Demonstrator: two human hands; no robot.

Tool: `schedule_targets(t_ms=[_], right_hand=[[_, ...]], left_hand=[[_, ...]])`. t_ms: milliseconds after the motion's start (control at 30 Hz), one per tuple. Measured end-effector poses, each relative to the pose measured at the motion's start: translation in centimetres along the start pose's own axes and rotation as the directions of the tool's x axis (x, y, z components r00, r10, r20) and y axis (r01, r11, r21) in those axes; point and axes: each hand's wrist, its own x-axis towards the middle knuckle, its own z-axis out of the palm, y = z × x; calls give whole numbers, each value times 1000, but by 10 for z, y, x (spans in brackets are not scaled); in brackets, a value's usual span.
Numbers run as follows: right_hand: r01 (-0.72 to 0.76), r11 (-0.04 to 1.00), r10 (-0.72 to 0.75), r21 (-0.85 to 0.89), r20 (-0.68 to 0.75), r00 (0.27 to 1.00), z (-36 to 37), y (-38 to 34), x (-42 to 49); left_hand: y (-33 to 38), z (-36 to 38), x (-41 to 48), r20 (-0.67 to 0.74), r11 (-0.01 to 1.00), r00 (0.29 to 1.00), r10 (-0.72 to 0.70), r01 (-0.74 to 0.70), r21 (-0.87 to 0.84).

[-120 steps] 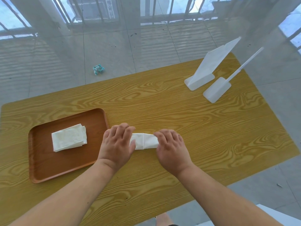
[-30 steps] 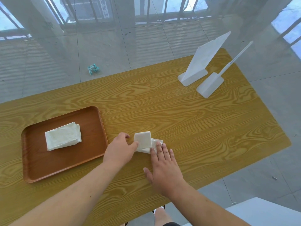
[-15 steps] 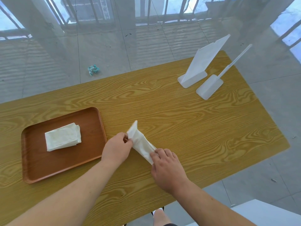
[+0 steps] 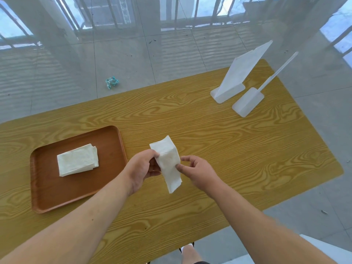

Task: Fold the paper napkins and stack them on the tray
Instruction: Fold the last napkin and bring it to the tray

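A white folded paper napkin (image 4: pixel 167 161) is held up off the wooden table (image 4: pixel 209 134), long and narrow, tilted with its lower end toward me. My left hand (image 4: pixel 143 167) grips its left edge near the top. Fingertips of my right hand (image 4: pixel 198 171) pinch its right edge at mid-length. Left of my hands lies a brown tray (image 4: pixel 47 187), and on it rests a small stack of folded white napkins (image 4: pixel 77 160).
Two white plastic stands (image 4: pixel 238 77) sit at the table's far right corner, one wide (image 4: pixel 238 77), one narrow (image 4: pixel 249 101). A crumpled teal wrapper (image 4: pixel 112 82) lies on the tiled floor beyond the table. The table's near edge runs just below my forearms.
The napkin lay flat on the table under both hands; now both hands have lifted it off the surface and turned it lengthwise.
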Motion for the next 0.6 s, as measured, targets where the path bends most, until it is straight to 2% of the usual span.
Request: schedule_targets(t_ms=[33,100,233,333,467,600], right_hand=[[-44,990,33,135,82,996,-2,-2,1],[-76,961,33,267,162,986,-2,-5,0],[-106,908,26,406,198,980,4,-13,-3],[-97,855,-10,510,203,979,9,-14,-2],[-93,797,-19,597,180,984,13,-11,0],[-99,839,9,534,167,986,15,-5,0]], left_hand=[[2,1,-1,20,1000,1000,3,-2,-23],[5,4,-2,32,999,999,26,-24,-41],[7,5,-5,-63,988,991,121,-114,105],[3,-2,-6,-13,971,990,144,-138,195],[-2,-5,-6,100,985,994,51,-67,159],[-6,-3,-6,73,998,997,-22,18,59]])
